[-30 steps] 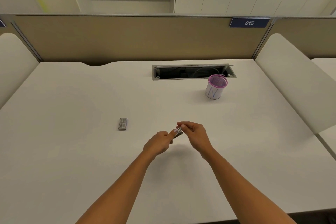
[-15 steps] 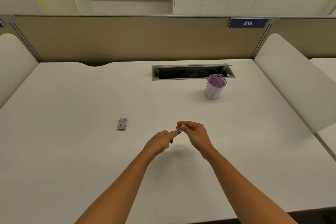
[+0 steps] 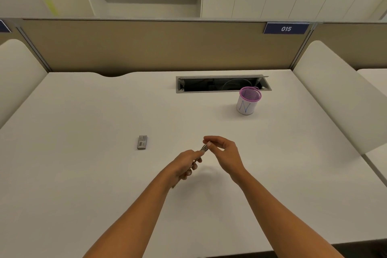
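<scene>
The small silver metal piece (image 3: 204,148) lies near-left to far-right between both hands: left hand (image 3: 185,164) grips its near end, right hand (image 3: 225,153) pinches the far tip.

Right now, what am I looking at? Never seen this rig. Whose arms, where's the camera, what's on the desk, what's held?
No machine: the grips are a person's bare hands. The picture comes from a wide-angle camera on their head, looking forward and down. The left hand and right hand together hold a small silvery item, too small to identify, above the white desk. On it sit a small grey box and a purple mesh cup marked N, beside an open cable slot.
</scene>
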`<state>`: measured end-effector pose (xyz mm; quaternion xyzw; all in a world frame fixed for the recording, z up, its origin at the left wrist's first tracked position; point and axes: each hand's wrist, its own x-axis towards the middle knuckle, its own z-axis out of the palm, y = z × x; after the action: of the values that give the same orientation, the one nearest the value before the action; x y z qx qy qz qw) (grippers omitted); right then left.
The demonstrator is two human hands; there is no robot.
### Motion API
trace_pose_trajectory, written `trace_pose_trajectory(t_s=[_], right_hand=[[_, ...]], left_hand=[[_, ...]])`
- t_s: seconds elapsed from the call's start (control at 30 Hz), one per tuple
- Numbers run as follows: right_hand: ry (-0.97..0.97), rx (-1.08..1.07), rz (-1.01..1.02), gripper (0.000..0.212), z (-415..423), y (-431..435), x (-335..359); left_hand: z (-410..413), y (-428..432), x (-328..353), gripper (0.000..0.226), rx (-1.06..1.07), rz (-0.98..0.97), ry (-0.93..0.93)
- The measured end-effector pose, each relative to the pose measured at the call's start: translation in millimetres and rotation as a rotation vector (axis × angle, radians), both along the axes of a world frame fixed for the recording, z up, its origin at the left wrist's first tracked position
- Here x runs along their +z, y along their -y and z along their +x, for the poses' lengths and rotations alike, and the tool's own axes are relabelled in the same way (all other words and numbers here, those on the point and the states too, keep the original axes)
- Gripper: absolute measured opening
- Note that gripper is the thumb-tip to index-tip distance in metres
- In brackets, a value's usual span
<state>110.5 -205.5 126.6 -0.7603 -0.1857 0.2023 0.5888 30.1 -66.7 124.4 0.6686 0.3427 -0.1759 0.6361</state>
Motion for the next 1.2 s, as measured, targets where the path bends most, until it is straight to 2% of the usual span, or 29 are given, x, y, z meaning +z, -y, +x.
trace_pose_trajectory(t_s=[0.17,0.23,0.3,0.37,0.5,0.67,0.77,0.9,1.0,1.03,1.13,1.2], right_hand=[[0.107,0.020,0.040,0.021,-7.1,-5.1,11.9],[0.155,0.062,0.042,0.022,-12.8,-6.2,14.5],[0.172,0.118,0.031,0.023,-20.0,-5.5,12.4],[0.179,0.167,0.018,0.024,-28.7,-3.6,6.3],[0.162,0.206,0.027,0.028,-42.2,1.4,-5.6],[0.181,0.232,0.008,0.063,-45.1,5.7,-12.2],[0.235,0.200,0.007,0.061,-46.1,3.0,-11.6],[0.295,0.088,0.044,0.063,-44.9,-1.8,-14.5],[0.122,0.054,0.104,0.033,-42.2,-5.2,-13.6],[0.090,0.054,0.130,0.030,-41.3,-6.7,-9.8],[-0.025,0.050,0.209,0.054,-37.5,-9.8,0.4],[-0.091,0.030,0.225,0.054,-34.9,-10.8,3.8]], left_hand=[[-2.6,-3.6,6.3,0.052,0.185,-0.406,0.020],[-2.6,-5.8,8.7,0.045,0.290,-0.547,0.056],[-1.1,-8.4,10.1,0.027,0.396,-0.619,0.120],[-0.1,-10.3,10.1,0.016,0.455,-0.609,0.176],[-2.0,-11.0,7.7,0.015,0.494,-0.494,0.200],[-0.8,-6.6,7.8,0.012,0.624,-0.651,0.270],[2.7,2.8,11.1,0.013,0.628,-0.676,0.298],[3.8,12.3,18.9,0.019,0.585,-0.578,0.298],[2.3,16.7,20.2,0.024,0.568,-0.518,0.353],[1.4,18.8,19.3,0.024,0.543,-0.491,0.350],[-0.5,24.7,17.3,0.026,0.426,-0.393,0.298],[-1.6,27.5,17.1,0.031,0.341,-0.311,0.262]])
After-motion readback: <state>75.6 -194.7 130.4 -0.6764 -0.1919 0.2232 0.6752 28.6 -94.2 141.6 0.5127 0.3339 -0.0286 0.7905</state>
